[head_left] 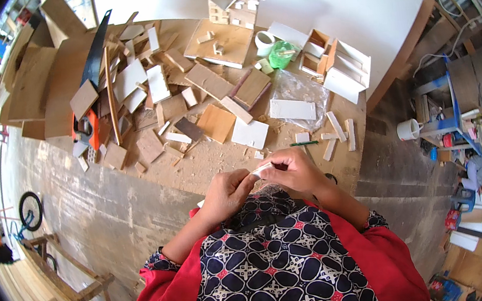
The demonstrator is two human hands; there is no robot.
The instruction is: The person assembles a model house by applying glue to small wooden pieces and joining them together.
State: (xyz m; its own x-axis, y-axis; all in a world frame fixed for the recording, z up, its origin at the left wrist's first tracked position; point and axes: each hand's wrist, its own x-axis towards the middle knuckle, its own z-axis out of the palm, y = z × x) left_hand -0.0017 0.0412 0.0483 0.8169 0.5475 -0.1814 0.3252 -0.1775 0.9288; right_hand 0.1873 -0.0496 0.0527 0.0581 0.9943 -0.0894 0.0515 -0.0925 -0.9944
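Close to my body at the table's near edge, my left hand [229, 193] and my right hand [295, 169] meet with fingers closed. Between their fingertips they pinch a small, flat white piece [262, 169]; its material is hard to make out, since the fingers cover most of it. Just beyond my hands lie a tiny white block [259, 155], a green pencil-like stick [304, 143] and a white square board [250, 134]. Several short pale wood strips [337, 126] lie to the right of these.
Wood offcuts [148, 143] and shavings cover the worktable's left and middle. A handsaw [85, 128] with an orange handle lies at left. A miniature wooden house [234, 10], a white mug [265, 42] and a green plastic cup [282, 55] stand farther back. Another person [480, 174] is low at far right.
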